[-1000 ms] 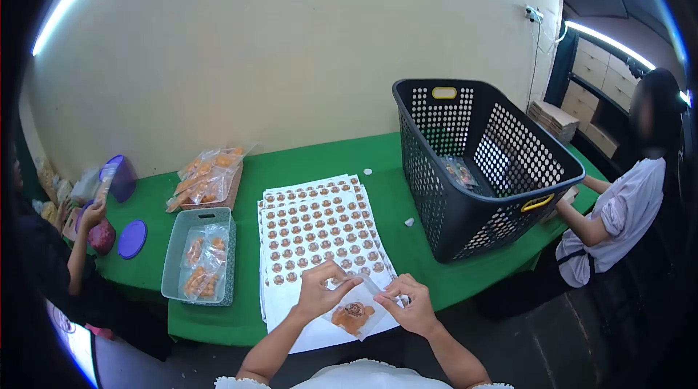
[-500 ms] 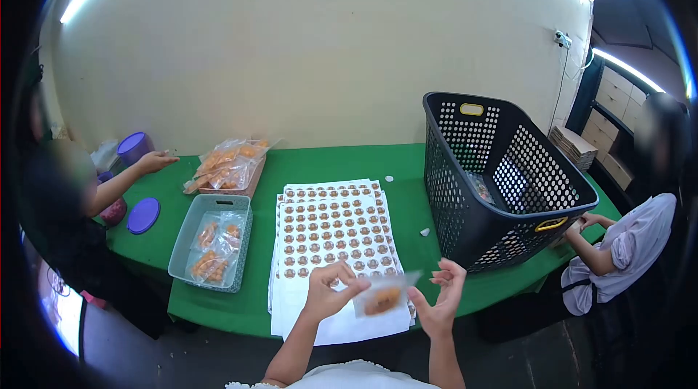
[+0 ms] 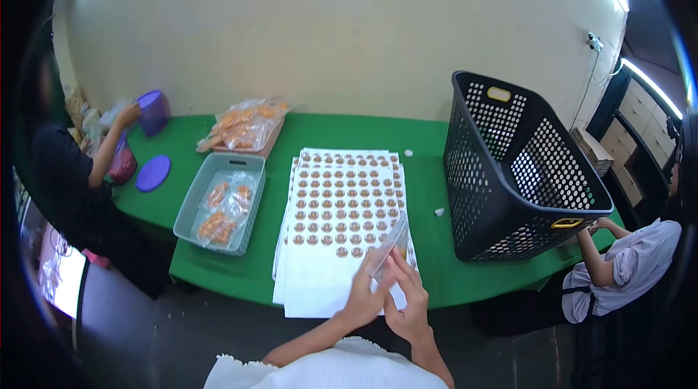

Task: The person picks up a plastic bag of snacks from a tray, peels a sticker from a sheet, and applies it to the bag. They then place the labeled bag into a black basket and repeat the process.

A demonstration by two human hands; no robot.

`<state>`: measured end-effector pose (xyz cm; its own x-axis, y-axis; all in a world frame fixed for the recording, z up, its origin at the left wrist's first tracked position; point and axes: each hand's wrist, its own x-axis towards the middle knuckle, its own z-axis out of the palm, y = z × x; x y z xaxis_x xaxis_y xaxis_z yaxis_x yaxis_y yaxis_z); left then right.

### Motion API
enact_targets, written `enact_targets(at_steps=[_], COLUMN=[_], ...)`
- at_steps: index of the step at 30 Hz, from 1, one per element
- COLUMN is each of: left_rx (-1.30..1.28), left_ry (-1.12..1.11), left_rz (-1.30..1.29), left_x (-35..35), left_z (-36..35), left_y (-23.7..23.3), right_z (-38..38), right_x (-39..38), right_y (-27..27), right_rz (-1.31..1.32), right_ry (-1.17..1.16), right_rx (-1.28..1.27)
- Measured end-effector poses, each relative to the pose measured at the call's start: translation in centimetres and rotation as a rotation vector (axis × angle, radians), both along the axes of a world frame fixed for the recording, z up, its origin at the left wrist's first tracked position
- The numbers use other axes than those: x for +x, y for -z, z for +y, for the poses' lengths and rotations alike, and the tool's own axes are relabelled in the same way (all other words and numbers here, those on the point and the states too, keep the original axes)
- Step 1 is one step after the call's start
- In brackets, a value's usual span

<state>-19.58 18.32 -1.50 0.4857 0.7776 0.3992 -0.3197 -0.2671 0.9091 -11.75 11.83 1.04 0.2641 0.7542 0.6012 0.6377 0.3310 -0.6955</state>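
Both my hands hold a small clear plastic packet [image 3: 385, 249], tilted up on edge over the near right part of the sticker sheets [image 3: 320, 280]. My left hand [image 3: 363, 294] grips the packet from the left, its fingers closed on it. Around the packet's lower right side are the bent fingers of my right hand [image 3: 409, 302]. Rows of round brown stickers fill the upper part of the top sheet, while its near left part is plain white. What lies inside the packet is mostly hidden by its angle and my fingers.
A grey-green basket [image 3: 185, 203] with orange-filled packets stands left, a tray of packets [image 3: 251, 127] behind it. A large black perforated basket [image 3: 472, 207] stands right. Purple lid [image 3: 153, 174] and tub [image 3: 153, 114] are far left. One person [image 3: 65, 163] is left, another [image 3: 625, 265] right.
My hands have come together, and the packet has turned from facing me to nearly edge-on. The left person's arm has moved back toward the purple tub. The view has shifted slightly.
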Motion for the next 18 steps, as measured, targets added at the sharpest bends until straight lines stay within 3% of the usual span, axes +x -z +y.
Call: enact_targets(at_steps=[2, 5, 7, 8, 9, 11, 13, 16, 18], left_rx=[-0.183, -0.051, -0.106, -0.153, -0.164, 0.044, 0.027, 0.089, 0.129], left_ry=[0.018, 0.190, 0.276, 0.362, 0.382, 0.247, 0.191, -0.118, -0.147], left_rz=[-0.040, 0.094, 0.179, 0.254, 0.269, 0.099, 0.117, 0.231, 0.244], left_x=[-1.0, -2.3, -3.1, -3.3, -3.3, -2.6, -2.5, -2.5, -2.4], left_z=[0.8, 2.4, 2.5, 2.3, 2.2, 2.3, 2.5, 2.8, 2.9], left_y=[-0.8, -0.6, -1.3, -1.4, -1.1, -0.7, -0.5, 0.2, 0.4], right_z=[-0.5, -0.5, -0.4, -0.2, -0.3, -0.5, -0.3, -0.4, -0.5], right_x=[0.4, 2.5, 3.9, 4.0, 4.0, 4.2, 3.7, 3.8, 3.4], right_y=[0.4, 2.5, 1.8, 1.3, 1.3, 1.1, 1.5, 2.2, 2.2], right_rz=[0.029, 0.294, 0.573, 0.685, 0.701, 0.737, 0.703, 0.169, 0.199], right_ry=[0.011, 0.126, -0.005, -0.177, -0.154, -0.330, -0.184, 0.114, 0.128], right_rx=[-0.013, 0.097, 0.020, 0.009, 0.008, -0.146, -0.036, -0.050, -0.039])
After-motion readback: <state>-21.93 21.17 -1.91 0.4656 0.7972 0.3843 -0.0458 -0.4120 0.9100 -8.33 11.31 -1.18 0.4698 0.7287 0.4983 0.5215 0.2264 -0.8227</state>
